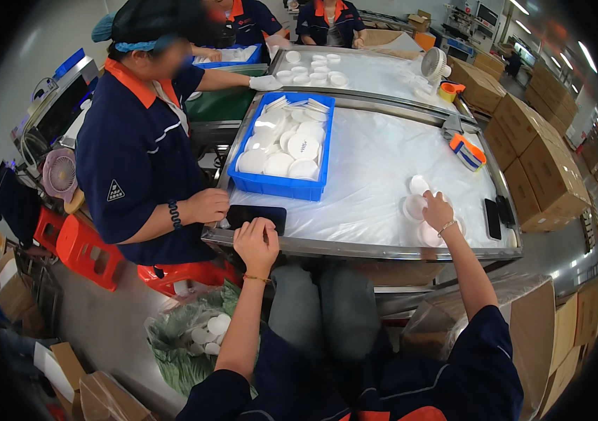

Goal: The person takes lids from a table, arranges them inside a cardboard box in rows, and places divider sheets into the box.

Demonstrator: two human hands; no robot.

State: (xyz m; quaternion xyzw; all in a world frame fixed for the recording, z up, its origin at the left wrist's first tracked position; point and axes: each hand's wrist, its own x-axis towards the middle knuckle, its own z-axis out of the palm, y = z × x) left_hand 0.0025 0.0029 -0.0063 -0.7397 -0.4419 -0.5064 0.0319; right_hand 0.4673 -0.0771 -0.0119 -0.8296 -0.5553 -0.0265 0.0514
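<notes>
While many white discs [278, 165] were already piled in the blue box [278, 188] at upper middle, some white rounds [414, 205] were left out at right, touched by the right hand [438, 210], whose grip could not be told, and the left hand [256, 244] was curled closed, seemingly empty.

Black phone [265, 216] just lying by the front left corner of the worktop [355, 247], plus a dark phone-shaped thing [492, 219] near the front right one. There's an orange tape dispenser [468, 152] at the right edge, toward the back corner. Cardboard boxes [534, 165] are stacked past that edge, and red stools [88, 251] and a pink fan [59, 173] sit off the left.
</notes>
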